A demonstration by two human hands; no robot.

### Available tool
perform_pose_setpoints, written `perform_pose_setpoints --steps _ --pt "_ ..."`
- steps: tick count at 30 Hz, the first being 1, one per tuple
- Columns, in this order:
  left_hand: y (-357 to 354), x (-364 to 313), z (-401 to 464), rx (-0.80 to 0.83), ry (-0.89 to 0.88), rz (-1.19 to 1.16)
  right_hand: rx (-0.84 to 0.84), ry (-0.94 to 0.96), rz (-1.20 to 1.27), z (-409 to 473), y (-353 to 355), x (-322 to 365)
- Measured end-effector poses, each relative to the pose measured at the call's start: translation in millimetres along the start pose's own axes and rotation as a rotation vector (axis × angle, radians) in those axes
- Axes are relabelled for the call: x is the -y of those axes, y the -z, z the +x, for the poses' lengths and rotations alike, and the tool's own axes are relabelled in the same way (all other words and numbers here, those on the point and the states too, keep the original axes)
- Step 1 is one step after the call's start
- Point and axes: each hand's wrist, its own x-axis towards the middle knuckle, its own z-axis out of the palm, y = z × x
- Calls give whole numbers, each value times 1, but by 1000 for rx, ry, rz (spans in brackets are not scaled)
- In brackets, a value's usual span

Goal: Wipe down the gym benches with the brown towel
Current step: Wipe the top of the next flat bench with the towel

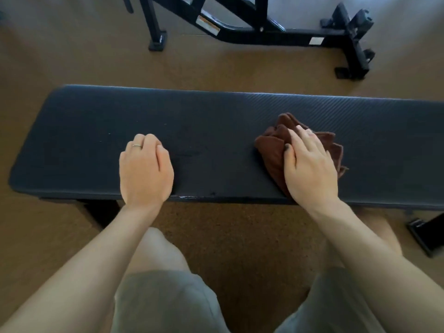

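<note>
We see the brown towel bunched into a crumpled wad w/ several folds fanning out toward the far side, reddish-brown, lying on the bench right of centre, its near part reaching the front edge. The bench is a long flat pad, dark navy/black w/ fine diagonal ribbed texture, running left-right across the view; rounded left end visible, right end cut off by the frame. Faint scuffs and specks mark the pad near mid-front.
</note>
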Motion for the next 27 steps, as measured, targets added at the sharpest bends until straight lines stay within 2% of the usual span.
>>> perform_pose_setpoints --steps 3,9,13,16,18,21,27 --pt "-8 -2 -5 -7 -37 12 -82 -150 -54 -17 -19 43" --pt "-7 4 -3 12 -79 -17 -20 68 -9 -49 -64 140" --pt "2 11 1 73 -180 -47 -4 205 -31 -35 -51 107" --pt "10 31 2 99 -299 78 -94 51 -15 -3 -34 57" --pt "12 41 3 90 -269 102 -110 -68 -5 9 -30 48" --pt "9 39 2 80 -219 86 -104 -142 -56 -6 -37 77" --pt "10 41 4 92 -237 34 -11 54 -28 -70 -70 152"
